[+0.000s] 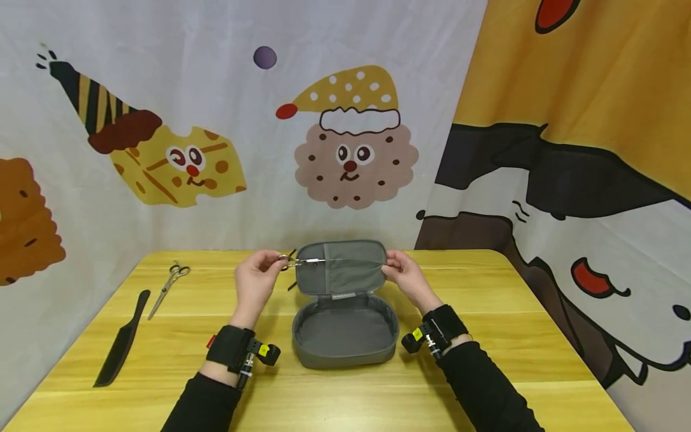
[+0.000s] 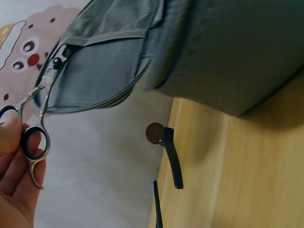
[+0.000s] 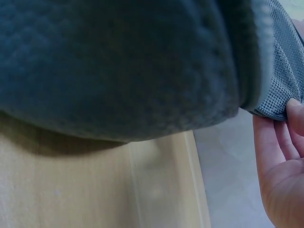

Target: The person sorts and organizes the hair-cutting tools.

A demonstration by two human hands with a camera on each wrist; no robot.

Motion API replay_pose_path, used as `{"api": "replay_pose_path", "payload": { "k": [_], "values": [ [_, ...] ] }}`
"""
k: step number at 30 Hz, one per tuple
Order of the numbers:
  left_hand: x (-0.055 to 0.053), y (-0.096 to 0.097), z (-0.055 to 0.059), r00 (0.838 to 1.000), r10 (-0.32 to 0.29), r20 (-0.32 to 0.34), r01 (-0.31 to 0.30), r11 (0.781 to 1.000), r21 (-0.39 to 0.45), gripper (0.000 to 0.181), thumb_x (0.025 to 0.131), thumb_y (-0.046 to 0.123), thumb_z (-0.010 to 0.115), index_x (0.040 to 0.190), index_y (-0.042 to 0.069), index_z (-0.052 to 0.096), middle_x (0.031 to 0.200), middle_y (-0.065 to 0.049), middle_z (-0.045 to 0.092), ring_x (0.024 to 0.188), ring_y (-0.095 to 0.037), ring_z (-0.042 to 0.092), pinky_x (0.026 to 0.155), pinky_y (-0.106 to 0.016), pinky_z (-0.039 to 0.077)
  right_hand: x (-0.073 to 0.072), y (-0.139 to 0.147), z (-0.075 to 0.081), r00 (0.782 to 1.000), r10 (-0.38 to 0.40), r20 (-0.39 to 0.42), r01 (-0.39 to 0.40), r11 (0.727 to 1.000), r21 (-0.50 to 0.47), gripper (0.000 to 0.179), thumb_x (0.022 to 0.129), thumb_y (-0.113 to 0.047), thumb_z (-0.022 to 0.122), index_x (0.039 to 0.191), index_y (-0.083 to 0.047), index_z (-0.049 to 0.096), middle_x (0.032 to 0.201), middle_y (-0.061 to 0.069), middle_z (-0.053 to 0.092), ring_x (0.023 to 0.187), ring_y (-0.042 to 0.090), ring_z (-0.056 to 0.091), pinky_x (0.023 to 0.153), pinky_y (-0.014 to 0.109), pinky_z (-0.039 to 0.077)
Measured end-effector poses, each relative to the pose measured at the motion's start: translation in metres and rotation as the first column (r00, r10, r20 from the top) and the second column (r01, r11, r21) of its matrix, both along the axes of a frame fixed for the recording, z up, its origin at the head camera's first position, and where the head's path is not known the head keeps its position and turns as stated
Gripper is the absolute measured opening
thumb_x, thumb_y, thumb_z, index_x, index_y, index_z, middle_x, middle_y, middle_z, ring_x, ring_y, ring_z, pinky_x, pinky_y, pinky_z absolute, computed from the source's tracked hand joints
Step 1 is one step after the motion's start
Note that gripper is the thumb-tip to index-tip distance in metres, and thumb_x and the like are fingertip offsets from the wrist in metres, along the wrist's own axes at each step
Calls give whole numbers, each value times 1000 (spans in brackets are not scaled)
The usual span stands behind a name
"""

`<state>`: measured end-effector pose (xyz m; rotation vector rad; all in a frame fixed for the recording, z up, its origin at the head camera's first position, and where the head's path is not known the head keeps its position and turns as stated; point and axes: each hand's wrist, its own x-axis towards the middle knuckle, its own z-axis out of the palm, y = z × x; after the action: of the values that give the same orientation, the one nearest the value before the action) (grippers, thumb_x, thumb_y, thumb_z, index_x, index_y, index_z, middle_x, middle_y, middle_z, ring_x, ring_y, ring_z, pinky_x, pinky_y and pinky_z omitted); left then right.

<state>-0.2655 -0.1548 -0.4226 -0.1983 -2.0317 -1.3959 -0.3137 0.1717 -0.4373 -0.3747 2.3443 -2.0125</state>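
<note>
My left hand (image 1: 256, 282) pinches a pair of silver scissors (image 2: 46, 88) by the finger rings. The blades point right, across the raised lid of a grey zip case (image 1: 345, 359), and their tips lie at the opening of the lid's mesh pocket (image 1: 353, 277). In the left wrist view comb-like teeth show just past the pivot screw. My right hand (image 1: 410, 277) pinches the lid's right edge at the mesh, thumb in front and fingers behind, as the right wrist view shows. The case stands unzipped, its lower half facing up with the grey lining visible.
On the left of the wooden table (image 1: 216, 300) lie a second pair of scissors (image 1: 168, 289) and a black comb (image 1: 121, 345) with a handle. Dark zip pulls (image 1: 292, 287) stick out left of the lid. A printed curtain (image 1: 216, 72) hangs behind the table.
</note>
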Motion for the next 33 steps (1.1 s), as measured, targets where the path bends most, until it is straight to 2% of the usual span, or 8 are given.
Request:
{"api": "replay_pose_path", "payload": {
  "k": [4, 7, 11, 16, 26, 33],
  "values": [
    [0, 8, -3, 993, 21, -117, -26, 999, -46, 11, 82, -2, 78, 83, 9, 74, 79, -6, 71, 67, -18, 63, 60, -15, 45, 0, 0, 0, 1000, -1, -6, 1, 1000, 6, 28, 99, 5, 53, 127, 8, 54, 106, 12, 66, 92, 13, 63, 86, 31, 54],
    [-1, 13, -4, 982, 43, -185, -59, 995, -83, 15, 80, -3, 79, 81, 10, 74, 78, -6, 70, 68, -20, 65, 63, -17, 48, 1, -1, -1, 1000, -3, -14, 3, 1000, 0, 27, 99, 5, 53, 126, 8, 55, 105, 11, 67, 91, 13, 63, 85, 30, 55],
    [0, 17, -3, 972, 47, -230, -77, 989, -123, 12, 79, -4, 80, 81, 6, 74, 78, -7, 71, 71, -23, 67, 67, -29, 54, 1, 0, -2, 1000, -7, -27, 7, 1000, -18, 27, 98, 6, 54, 125, 8, 55, 103, 10, 67, 89, 11, 64, 83, 28, 55],
    [-1, 20, -2, 956, 25, -291, -81, 980, -183, 14, 77, -9, 79, 80, 3, 72, 78, -9, 69, 74, -25, 67, 70, -40, 57, 0, 1, -4, 999, -13, -47, 12, 1000, -24, 26, 98, 7, 55, 124, 9, 55, 101, 7, 68, 87, 10, 64, 81, 26, 54],
    [-3, 17, 0, 925, -33, -378, -86, 952, -294, 17, 77, -12, 74, 80, 5, 71, 80, -9, 69, 76, -28, 67, 71, -43, 55, 1, 1, -4, 998, -21, -61, 20, 1000, -23, 26, 97, 8, 55, 123, 9, 56, 99, 7, 68, 86, 10, 64, 79, 26, 55],
    [-3, 16, 0, 895, -64, -441, -112, 926, -361, 19, 73, -14, 73, 79, 4, 70, 78, -9, 69, 74, -30, 66, 68, -44, 55, 1, 1, -6, 996, -30, -85, 28, 999, -25, 25, 96, 9, 56, 121, 10, 57, 98, 9, 69, 85, 11, 64, 78, 26, 55]
  ]
}}
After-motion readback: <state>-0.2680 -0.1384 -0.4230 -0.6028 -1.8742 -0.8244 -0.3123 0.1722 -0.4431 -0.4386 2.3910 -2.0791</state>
